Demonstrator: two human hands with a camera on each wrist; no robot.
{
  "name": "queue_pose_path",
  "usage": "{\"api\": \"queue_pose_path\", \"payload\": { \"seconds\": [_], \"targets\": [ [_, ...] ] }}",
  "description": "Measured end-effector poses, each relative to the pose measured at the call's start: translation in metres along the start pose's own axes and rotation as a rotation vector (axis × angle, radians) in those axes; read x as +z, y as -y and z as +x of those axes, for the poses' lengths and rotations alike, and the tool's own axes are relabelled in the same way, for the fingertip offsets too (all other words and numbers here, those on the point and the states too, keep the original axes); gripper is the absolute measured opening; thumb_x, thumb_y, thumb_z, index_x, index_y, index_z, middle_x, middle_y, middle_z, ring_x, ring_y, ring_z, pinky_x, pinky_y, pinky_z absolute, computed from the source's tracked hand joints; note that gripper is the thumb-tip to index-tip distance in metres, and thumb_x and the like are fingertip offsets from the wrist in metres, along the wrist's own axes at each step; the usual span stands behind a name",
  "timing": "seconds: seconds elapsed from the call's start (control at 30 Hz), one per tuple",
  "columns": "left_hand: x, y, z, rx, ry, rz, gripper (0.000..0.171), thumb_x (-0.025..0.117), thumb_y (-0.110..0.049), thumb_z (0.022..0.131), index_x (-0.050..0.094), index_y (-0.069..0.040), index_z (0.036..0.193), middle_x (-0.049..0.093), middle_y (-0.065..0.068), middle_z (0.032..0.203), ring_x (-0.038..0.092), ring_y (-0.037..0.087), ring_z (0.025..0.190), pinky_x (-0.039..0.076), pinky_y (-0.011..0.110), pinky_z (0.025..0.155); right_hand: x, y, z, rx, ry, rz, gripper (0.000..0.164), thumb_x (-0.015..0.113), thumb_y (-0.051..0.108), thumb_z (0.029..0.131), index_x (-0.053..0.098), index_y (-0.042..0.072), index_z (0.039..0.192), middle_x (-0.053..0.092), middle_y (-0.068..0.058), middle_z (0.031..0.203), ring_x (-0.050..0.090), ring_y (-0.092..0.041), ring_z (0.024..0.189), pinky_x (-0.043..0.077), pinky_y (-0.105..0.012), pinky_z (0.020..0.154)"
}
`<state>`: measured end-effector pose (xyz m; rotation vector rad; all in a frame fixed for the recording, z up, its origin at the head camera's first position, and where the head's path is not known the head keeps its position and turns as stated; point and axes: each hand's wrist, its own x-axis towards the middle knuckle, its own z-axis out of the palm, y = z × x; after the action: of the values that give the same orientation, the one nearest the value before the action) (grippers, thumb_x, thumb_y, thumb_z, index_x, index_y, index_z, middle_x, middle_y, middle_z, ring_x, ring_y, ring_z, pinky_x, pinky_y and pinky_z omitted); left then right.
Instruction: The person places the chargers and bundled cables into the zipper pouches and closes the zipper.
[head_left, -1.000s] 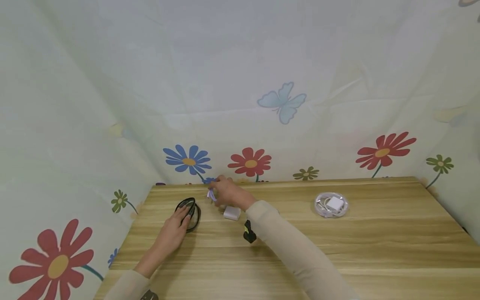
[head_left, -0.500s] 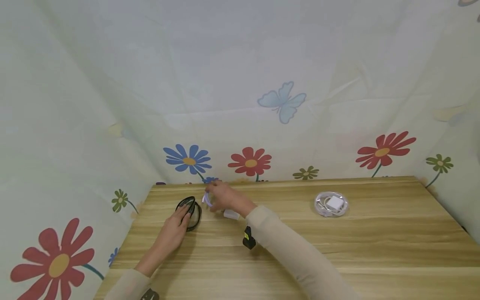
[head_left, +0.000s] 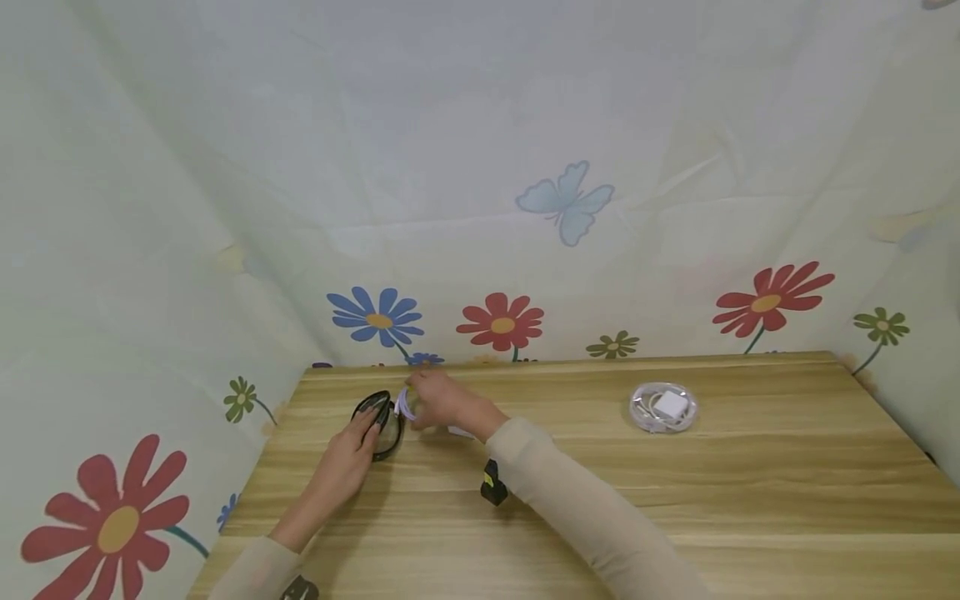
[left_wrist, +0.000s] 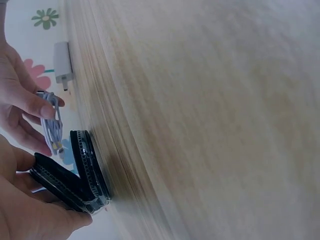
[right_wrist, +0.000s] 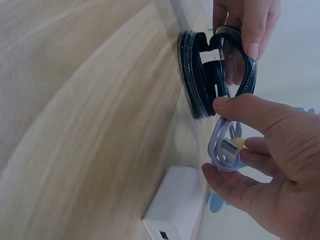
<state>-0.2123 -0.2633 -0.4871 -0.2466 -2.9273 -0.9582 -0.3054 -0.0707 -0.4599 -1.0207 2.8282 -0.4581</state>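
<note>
A small round zip pouch (right_wrist: 192, 75) with black edging and clear sides stands gaping on the wooden table at the left. My left hand (head_left: 347, 458) grips its raised half between thumb and fingers. Between the thumb and fingers of my right hand (head_left: 448, 398) is a coiled pale lavender USB cable (right_wrist: 218, 145) with a yellow band, its metal plug showing. In the right wrist view the coil is right at the pouch's opening. A white charger plug (right_wrist: 175, 202) lies on the table, mostly hidden under the right hand in the head view.
To the right on the table (head_left: 750, 467) lies a clear round pouch (head_left: 645, 421) with a white charger plug and pale cable in it. A flower-printed cloth (head_left: 450, 208) stands behind the table and at its left side.
My right hand has moved left with the coiled cable, from beyond the charger plug to the pouch's edge, covering most of the plug. My left hand has stayed on the pouch.
</note>
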Motion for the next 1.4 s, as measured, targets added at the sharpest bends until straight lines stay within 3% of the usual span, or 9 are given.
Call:
{"api": "queue_pose_path", "payload": {
  "seconds": [0.37, 0.6, 0.77, 0.9, 0.97, 1.1, 1.2, 1.4],
  "targets": [
    [0.000, 0.004, 0.000, -0.001, 0.010, -0.036, 0.050, 0.036, -0.024, 0.112, 0.039, 0.005, 0.153, 0.036, 0.030, 0.156, 0.032, 0.048, 0.145, 0.031, 0.062, 0.116, 0.014, 0.015, -0.001, -0.017, 0.005, 0.066, 0.080, 0.086, 0.024, 0.081, 0.047, 0.001, 0.148, 0.056, -0.011, 0.146, 0.053, -0.022, 0.134, 0.043, -0.026, 0.110],
    [0.003, 0.004, 0.000, 0.024, -0.030, -0.044, 0.050, 0.035, -0.025, 0.113, 0.039, 0.005, 0.153, 0.042, 0.028, 0.153, 0.038, 0.047, 0.142, 0.034, 0.061, 0.115, 0.023, 0.018, 0.002, -0.038, -0.042, 0.092, 0.088, 0.088, 0.024, 0.079, 0.042, 0.000, 0.151, 0.057, -0.013, 0.143, 0.057, -0.023, 0.129, 0.046, -0.026, 0.107],
    [0.004, 0.003, -0.001, 0.026, -0.036, -0.067, 0.050, 0.034, -0.026, 0.113, 0.039, 0.005, 0.152, 0.043, 0.029, 0.152, 0.038, 0.047, 0.142, 0.033, 0.061, 0.115, 0.027, 0.018, -0.001, 0.013, -0.039, 0.171, 0.092, 0.086, 0.022, 0.082, 0.035, 0.001, 0.155, 0.050, -0.017, 0.150, 0.051, -0.027, 0.136, 0.044, -0.030, 0.111],
    [0.004, 0.002, 0.000, 0.016, -0.038, -0.068, 0.050, 0.033, -0.025, 0.113, 0.039, 0.006, 0.152, 0.042, 0.030, 0.152, 0.038, 0.048, 0.141, 0.033, 0.061, 0.115, 0.027, 0.017, -0.004, 0.046, -0.023, 0.218, 0.088, 0.086, 0.022, 0.082, 0.039, -0.001, 0.153, 0.051, -0.017, 0.149, 0.048, -0.026, 0.138, 0.042, -0.029, 0.112],
    [0.003, 0.002, 0.000, 0.010, -0.037, -0.069, 0.050, 0.033, -0.024, 0.113, 0.039, 0.006, 0.152, 0.042, 0.030, 0.152, 0.038, 0.048, 0.141, 0.033, 0.061, 0.115, 0.026, 0.017, -0.005, 0.043, -0.026, 0.212, 0.084, 0.087, 0.021, 0.081, 0.045, -0.002, 0.149, 0.056, -0.017, 0.144, 0.053, -0.026, 0.134, 0.045, -0.029, 0.109],
    [0.002, 0.003, 0.000, 0.000, -0.037, -0.072, 0.051, 0.033, -0.025, 0.113, 0.038, 0.006, 0.153, 0.041, 0.030, 0.153, 0.037, 0.048, 0.142, 0.033, 0.061, 0.115, 0.024, 0.013, -0.005, 0.030, -0.031, 0.199, 0.063, 0.089, 0.015, 0.077, 0.061, -0.002, 0.130, 0.069, -0.012, 0.119, 0.064, -0.020, 0.105, 0.053, -0.027, 0.090],
    [0.002, 0.003, 0.000, -0.005, -0.036, -0.070, 0.052, 0.032, -0.027, 0.113, 0.037, 0.006, 0.153, 0.040, 0.030, 0.153, 0.037, 0.048, 0.142, 0.033, 0.061, 0.115, 0.023, 0.012, -0.004, 0.035, -0.029, 0.233, 0.047, 0.089, 0.012, 0.076, 0.067, 0.000, 0.116, 0.070, -0.007, 0.100, 0.060, -0.014, 0.083, 0.052, -0.025, 0.073],
    [0.001, 0.003, 0.001, 0.006, -0.057, -0.074, 0.052, 0.032, -0.029, 0.113, 0.040, 0.004, 0.152, 0.044, 0.029, 0.151, 0.040, 0.046, 0.141, 0.035, 0.060, 0.114, 0.024, 0.018, -0.001, 0.022, -0.055, 0.259, 0.027, 0.083, 0.009, 0.078, 0.076, 0.003, 0.104, 0.069, 0.002, 0.081, 0.051, -0.009, 0.068, 0.043, -0.019, 0.060]
  ]
}}
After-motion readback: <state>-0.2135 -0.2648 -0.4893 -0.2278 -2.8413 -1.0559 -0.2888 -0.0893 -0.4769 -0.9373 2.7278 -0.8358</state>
